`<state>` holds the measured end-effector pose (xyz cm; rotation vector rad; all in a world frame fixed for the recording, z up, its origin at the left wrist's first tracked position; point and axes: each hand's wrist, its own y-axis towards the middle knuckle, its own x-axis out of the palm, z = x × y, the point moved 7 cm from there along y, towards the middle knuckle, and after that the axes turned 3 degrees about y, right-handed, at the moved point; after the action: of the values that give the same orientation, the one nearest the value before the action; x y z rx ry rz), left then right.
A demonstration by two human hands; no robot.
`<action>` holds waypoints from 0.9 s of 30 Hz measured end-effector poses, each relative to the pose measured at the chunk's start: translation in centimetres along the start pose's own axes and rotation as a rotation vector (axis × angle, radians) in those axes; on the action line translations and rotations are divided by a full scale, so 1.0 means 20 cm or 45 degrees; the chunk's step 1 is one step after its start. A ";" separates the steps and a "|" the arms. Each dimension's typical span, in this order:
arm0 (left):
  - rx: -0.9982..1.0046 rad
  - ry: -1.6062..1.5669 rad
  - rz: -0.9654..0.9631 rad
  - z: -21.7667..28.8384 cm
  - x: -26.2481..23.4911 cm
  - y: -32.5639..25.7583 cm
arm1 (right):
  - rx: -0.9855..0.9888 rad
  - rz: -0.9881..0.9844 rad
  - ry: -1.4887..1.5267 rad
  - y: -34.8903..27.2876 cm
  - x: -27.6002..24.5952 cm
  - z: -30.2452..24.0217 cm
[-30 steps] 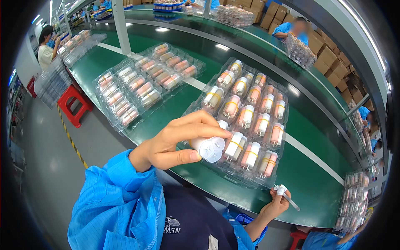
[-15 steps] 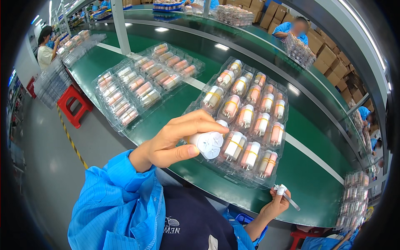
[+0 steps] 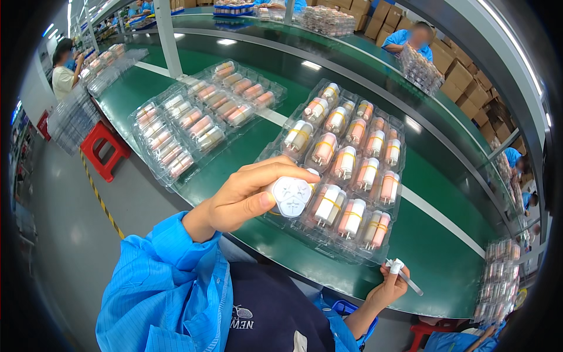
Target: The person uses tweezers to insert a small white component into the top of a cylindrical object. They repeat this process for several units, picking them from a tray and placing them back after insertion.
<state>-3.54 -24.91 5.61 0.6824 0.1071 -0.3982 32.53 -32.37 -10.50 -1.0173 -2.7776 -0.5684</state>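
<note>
My left fingers (image 3: pixel 275 173) pinch a white three-piece bundle (image 3: pixel 292 198) mid-frame. Its ends (image 3: pixel 291 206) just turned to me, showing better. Lower right, my right fingers (image 3: pixel 391 281) hold a silver tool (image 3: pixel 414 286).

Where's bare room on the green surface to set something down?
Widest: green surface between the center tray and the tray stack at far right. Narrower: a strip between the left trays and center tray. Crowded: both tray areas, packed with banded cylinders.
</note>
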 end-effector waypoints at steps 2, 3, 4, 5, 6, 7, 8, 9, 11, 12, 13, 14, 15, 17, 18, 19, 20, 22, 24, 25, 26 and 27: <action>0.007 -0.028 -0.045 0.00 0.00 0.00 | 0.000 -0.002 0.003 0.00 0.00 0.00; 0.010 -0.042 -0.068 0.00 0.00 -0.01 | 0.002 -0.002 0.007 0.00 -0.01 0.01; 0.010 -0.037 -0.074 0.00 0.00 0.00 | 0.003 -0.003 0.012 0.00 -0.01 0.02; 0.010 -0.032 -0.080 0.00 0.00 0.00 | 0.005 -0.003 0.008 0.00 -0.01 0.02; 0.009 -0.026 -0.087 0.00 0.00 0.00 | 0.007 -0.003 0.006 0.00 -0.01 0.02; 0.016 -0.025 -0.086 0.00 0.00 0.00 | 0.007 -0.002 -0.003 0.00 -0.01 0.01; 0.024 -0.025 -0.085 0.00 0.00 0.00 | 0.005 -0.005 -0.006 0.00 -0.01 0.01; 0.031 -0.024 -0.084 0.00 0.00 0.00 | 0.003 -0.007 -0.010 0.00 -0.01 0.00; 0.042 -0.018 -0.084 0.00 0.00 0.00 | 0.002 -0.010 -0.004 0.00 -0.01 0.00; 0.048 -0.016 -0.085 0.00 0.00 0.00 | 0.001 -0.010 0.001 0.00 0.00 0.00; 0.046 -0.022 -0.077 0.00 0.01 0.00 | 0.000 -0.010 0.006 0.00 0.00 0.00; 0.044 -0.029 -0.070 0.00 0.01 0.00 | 0.003 -0.007 0.010 0.00 0.00 0.01; 0.042 -0.036 -0.063 0.00 0.01 0.01 | 0.005 -0.004 0.015 0.00 0.00 0.01; 0.045 -0.013 -0.052 0.00 0.00 0.01 | 0.008 -0.001 0.018 0.00 -0.01 0.01; 0.047 -0.001 -0.047 0.00 0.00 0.01 | 0.009 -0.002 0.019 0.00 -0.01 0.01; 0.047 0.030 -0.035 0.00 0.00 0.01 | 0.010 -0.003 0.019 0.00 -0.01 0.01; 0.047 0.062 -0.023 0.00 0.00 0.02 | 0.007 -0.001 0.023 0.00 -0.01 0.01; 0.039 0.079 0.001 -0.01 0.00 0.02 | 0.004 0.003 0.031 0.00 -0.01 0.00; 0.021 0.053 0.027 -0.01 0.01 0.02 | 0.013 0.001 0.037 0.00 -0.01 0.01; 0.042 0.084 0.003 0.00 0.01 0.02 | 0.018 0.001 0.043 0.00 -0.01 0.01; 0.062 0.115 -0.020 0.01 0.01 0.03 | 0.026 -0.002 0.037 0.00 0.00 0.01; 0.082 0.147 -0.044 0.02 0.01 0.03 | 0.034 -0.007 0.032 0.00 0.00 0.01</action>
<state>-3.15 -24.80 6.29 0.7678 0.2163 -0.3962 32.55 -32.30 -10.67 -0.9908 -2.7595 -0.5393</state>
